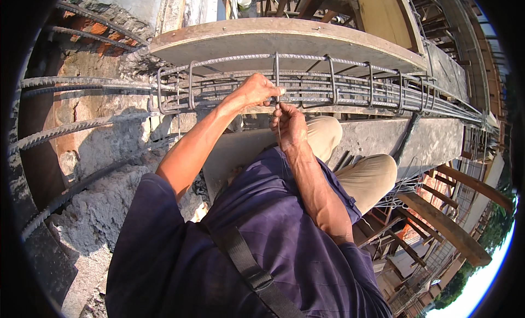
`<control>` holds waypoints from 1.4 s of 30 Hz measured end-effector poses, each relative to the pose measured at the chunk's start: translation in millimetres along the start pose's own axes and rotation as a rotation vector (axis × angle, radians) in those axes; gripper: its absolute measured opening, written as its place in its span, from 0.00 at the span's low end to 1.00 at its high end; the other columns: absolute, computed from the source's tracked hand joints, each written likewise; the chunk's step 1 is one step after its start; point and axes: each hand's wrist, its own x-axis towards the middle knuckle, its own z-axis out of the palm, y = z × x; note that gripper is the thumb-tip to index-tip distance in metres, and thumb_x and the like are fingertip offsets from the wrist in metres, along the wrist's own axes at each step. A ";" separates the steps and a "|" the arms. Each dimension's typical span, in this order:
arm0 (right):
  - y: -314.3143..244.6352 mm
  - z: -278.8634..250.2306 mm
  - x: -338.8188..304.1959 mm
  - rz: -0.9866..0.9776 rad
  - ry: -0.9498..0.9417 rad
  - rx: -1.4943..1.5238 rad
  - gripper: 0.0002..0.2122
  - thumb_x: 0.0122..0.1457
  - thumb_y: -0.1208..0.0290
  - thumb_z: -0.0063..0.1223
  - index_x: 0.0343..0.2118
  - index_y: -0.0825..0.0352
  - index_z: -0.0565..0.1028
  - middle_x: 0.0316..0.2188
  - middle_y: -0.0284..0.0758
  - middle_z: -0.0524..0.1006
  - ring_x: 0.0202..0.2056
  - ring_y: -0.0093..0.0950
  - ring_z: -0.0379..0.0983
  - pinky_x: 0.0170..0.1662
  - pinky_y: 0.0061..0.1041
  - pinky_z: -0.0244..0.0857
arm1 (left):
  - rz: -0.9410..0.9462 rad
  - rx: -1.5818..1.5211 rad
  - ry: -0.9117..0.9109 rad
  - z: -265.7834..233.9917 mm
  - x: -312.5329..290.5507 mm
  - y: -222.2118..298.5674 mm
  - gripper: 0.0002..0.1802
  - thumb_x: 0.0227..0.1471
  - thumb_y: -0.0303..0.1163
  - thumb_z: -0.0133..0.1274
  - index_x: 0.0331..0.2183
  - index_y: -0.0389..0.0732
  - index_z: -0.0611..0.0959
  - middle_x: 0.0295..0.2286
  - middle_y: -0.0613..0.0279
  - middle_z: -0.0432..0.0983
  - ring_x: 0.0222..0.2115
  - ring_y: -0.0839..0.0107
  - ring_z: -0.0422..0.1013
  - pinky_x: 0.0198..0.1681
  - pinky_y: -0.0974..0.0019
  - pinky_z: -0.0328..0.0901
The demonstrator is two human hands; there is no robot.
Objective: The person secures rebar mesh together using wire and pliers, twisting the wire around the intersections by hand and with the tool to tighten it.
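Note:
In front of me lies a rebar cage of long ribbed bars held by square stirrups. My left hand reaches over its near side, closed in a pinch beside an upright stirrup. What its fingertips hold, if anything, is too small to make out. Just below and to the right, my right hand is closed, fingertips up against the near lower bars at the same stirrup. A thin tie wire comes out of its grip and hangs down toward my lap.
A timber formwork board runs behind the cage, and another board lies on the near side by my knees. Thick rebars stick out of broken concrete at left. Below right are wooden beams and more steel.

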 end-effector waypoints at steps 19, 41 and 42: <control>57.0 -434.5 -92.2 -0.315 1.040 -1.080 0.24 0.63 0.60 0.53 0.55 0.73 0.68 0.41 0.41 0.75 0.41 0.39 0.74 0.44 0.36 0.70 | 0.023 -0.098 -0.111 -4.0 2.9 10.8 0.20 0.59 0.42 0.58 0.38 0.32 0.86 0.32 0.50 0.81 0.25 0.70 0.78 0.25 0.70 0.72; 73.6 -390.2 -83.0 -0.322 1.243 -1.200 0.28 0.61 0.60 0.55 0.58 0.72 0.63 0.45 0.45 0.72 0.45 0.44 0.72 0.47 0.39 0.68 | 0.092 -0.162 0.056 7.0 -13.1 10.9 0.17 0.59 0.36 0.58 0.36 0.27 0.86 0.31 0.54 0.82 0.29 0.71 0.76 0.30 0.66 0.74; 77.9 -395.5 -84.6 -0.322 1.251 -1.194 0.28 0.61 0.61 0.55 0.59 0.72 0.63 0.45 0.45 0.72 0.45 0.44 0.72 0.47 0.39 0.68 | 0.092 -0.164 0.044 9.3 -11.5 14.4 0.17 0.59 0.36 0.58 0.36 0.28 0.86 0.31 0.54 0.82 0.29 0.71 0.76 0.30 0.65 0.74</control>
